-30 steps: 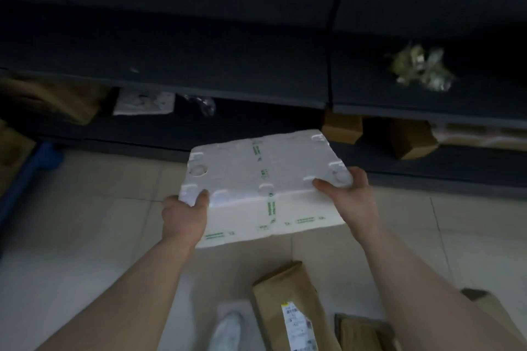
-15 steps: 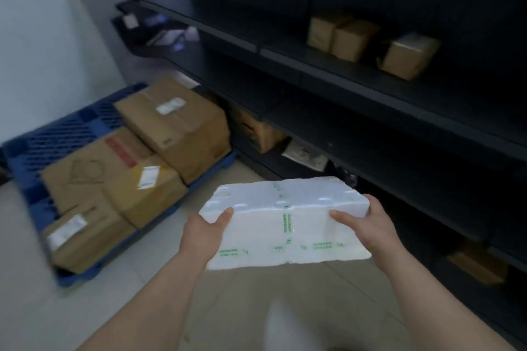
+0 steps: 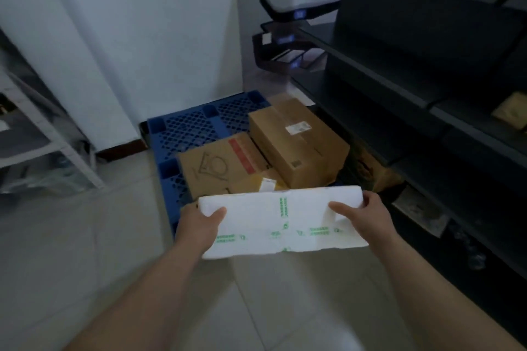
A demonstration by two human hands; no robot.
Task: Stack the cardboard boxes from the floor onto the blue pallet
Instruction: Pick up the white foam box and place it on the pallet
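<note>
- A white foam box (image 3: pixel 281 222) with green printed tape sits at the lower centre of the frame, held in the air above the pale tiled floor (image 3: pixel 85 251) by both hands.
- The left hand (image 3: pixel 196 226) grips the box's left end, thumb lying across the near face and the fingers hidden behind the box.
- The right hand (image 3: pixel 363 218) grips the right end the same way, thumb pointing inward over the near face, fingers wrapped round the far corner.
- The blue pallet (image 3: pixel 196 125) lies on the floor in the middle of the frame, just beyond the box, its far edge close to a white wall (image 3: pixel 128 37).
- On the pallet's right side stands a tall cardboard box (image 3: pixel 299 141) with a white label on top.
- To its left, touching it, lies a flat cardboard box (image 3: pixel 216 165) with a red strip and a drawn mark on top.
- A smaller yellowish box (image 3: pixel 259 184) with a white tag shows just above the foam box's upper edge; its lower part is hidden.
- The left part and far end of the pallet's grid are bare.
- Dark shelving (image 3: pixel 427 80) runs down the right side of the frame, with a few brown parcels on it, too dim to tell more.
- A pale metal rack (image 3: pixel 42 137) stands at the left edge.
</note>
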